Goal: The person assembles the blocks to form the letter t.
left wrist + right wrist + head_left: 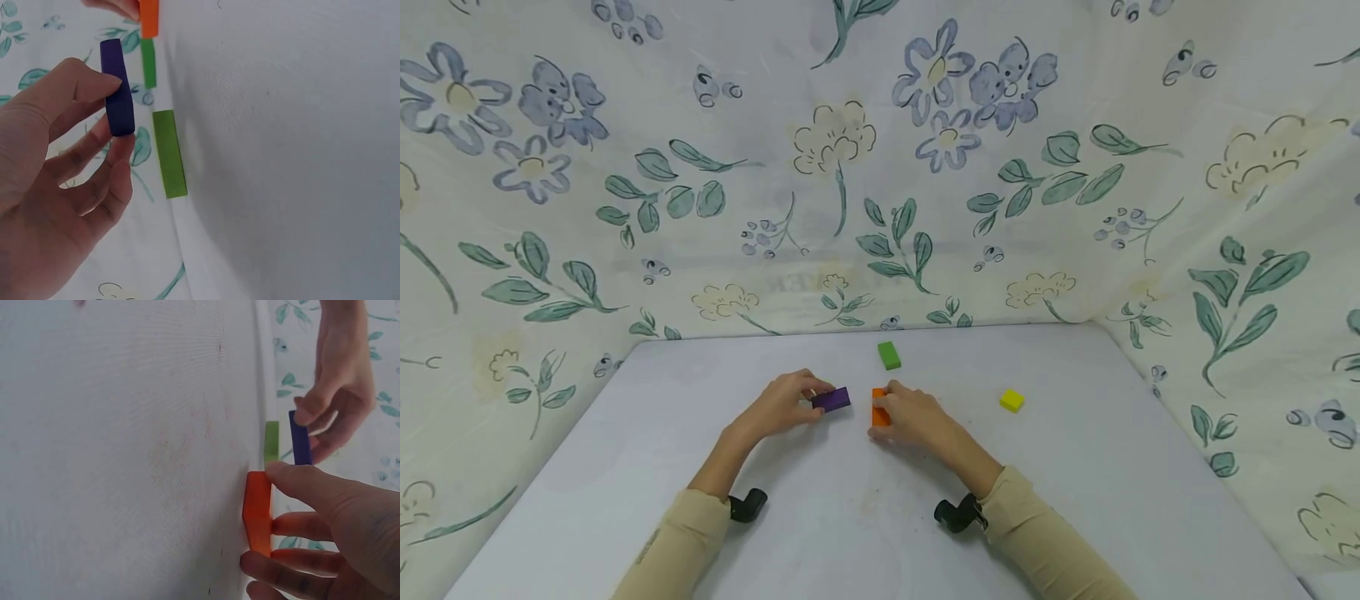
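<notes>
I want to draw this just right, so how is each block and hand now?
Left hand: holds the purple block.
Right hand: holds the orange block.
Purple block: tilted, lifted.
Orange block: held; can't tell if it touches the table.
Green blocks: not held.
Yellow block: on the table, not held.

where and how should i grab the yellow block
Probably pinch the yellow block by two opposite sides, from above, with the right hand once it releases the orange block: the yellow one is small, lying on the table with space all around.
</notes>
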Demonstrator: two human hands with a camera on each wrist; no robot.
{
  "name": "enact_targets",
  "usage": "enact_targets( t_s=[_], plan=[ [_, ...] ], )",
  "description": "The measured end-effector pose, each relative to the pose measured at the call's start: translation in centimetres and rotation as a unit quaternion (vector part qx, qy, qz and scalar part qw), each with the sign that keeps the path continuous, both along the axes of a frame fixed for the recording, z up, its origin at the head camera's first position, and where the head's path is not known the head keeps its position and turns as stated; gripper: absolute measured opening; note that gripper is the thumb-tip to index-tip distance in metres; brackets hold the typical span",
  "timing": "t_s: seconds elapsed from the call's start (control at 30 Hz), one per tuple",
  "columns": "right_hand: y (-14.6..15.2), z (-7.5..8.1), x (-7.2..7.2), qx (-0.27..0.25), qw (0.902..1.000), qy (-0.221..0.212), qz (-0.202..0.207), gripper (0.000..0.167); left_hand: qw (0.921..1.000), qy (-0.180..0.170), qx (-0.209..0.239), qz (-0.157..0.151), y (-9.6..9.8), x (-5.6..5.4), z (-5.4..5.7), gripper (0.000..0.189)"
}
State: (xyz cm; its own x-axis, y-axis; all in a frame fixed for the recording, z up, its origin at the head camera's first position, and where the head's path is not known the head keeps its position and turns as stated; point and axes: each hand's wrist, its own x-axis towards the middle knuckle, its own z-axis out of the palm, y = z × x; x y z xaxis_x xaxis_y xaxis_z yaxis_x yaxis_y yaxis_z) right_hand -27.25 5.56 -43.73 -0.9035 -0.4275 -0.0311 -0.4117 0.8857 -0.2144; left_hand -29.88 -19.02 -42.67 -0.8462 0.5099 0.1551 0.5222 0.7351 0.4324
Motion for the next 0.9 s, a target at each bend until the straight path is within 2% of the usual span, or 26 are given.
enact_targets(
  t_s=[0.4,0.9],
  plan=[
    [-0.2,0.1,0.2,-0.001,1.0,0.008,0.005,0.053,0.9997,0.003,0.01,0.023,0.5,-2.0,-0.6,0.038],
    [-0.2,-0.1,0.1,0.009,0.9999,0.005,0.003,0.054,0.9997,0.015,-0.018,0.005,1.4,-3.6,0.0,0.038]
  ],
)
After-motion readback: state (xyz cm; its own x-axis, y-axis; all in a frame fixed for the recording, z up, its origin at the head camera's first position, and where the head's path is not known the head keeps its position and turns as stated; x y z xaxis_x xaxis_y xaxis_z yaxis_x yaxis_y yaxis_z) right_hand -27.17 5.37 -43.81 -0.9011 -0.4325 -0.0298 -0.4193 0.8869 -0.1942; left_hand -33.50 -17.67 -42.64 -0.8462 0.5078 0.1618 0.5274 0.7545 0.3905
